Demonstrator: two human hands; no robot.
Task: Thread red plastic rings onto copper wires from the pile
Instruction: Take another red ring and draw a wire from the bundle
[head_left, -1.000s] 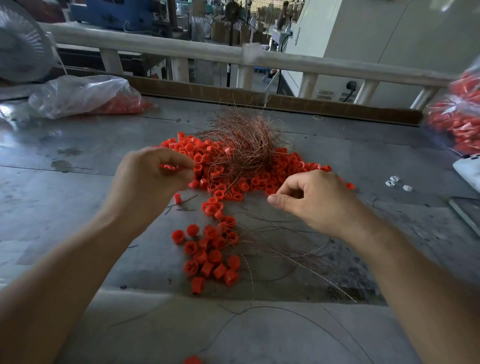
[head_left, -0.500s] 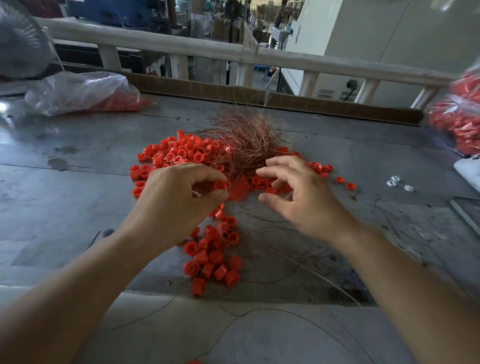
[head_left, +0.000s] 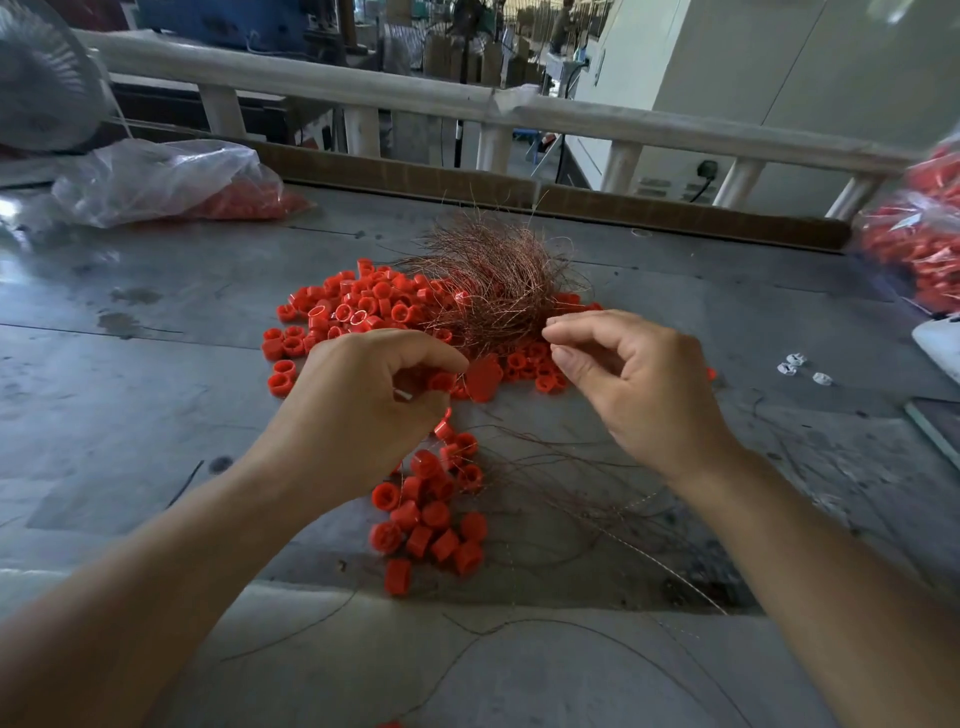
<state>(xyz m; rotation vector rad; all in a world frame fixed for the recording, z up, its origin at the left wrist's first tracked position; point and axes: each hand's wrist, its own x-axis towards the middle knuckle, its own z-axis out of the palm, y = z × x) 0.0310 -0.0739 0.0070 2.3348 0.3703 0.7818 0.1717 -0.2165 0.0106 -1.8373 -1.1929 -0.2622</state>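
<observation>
Red plastic rings lie heaped on the grey table around a copper wire tangle. Left hand pinches what seems one ring; right hand, beside it, has its grip loosely spread.

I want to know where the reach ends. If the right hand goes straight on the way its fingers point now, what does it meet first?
The right hand points up and left, at the copper wire bundle. It would likely meet the bundle's near strands first. Depth is unclear; the fingertips may already touch them.
</observation>
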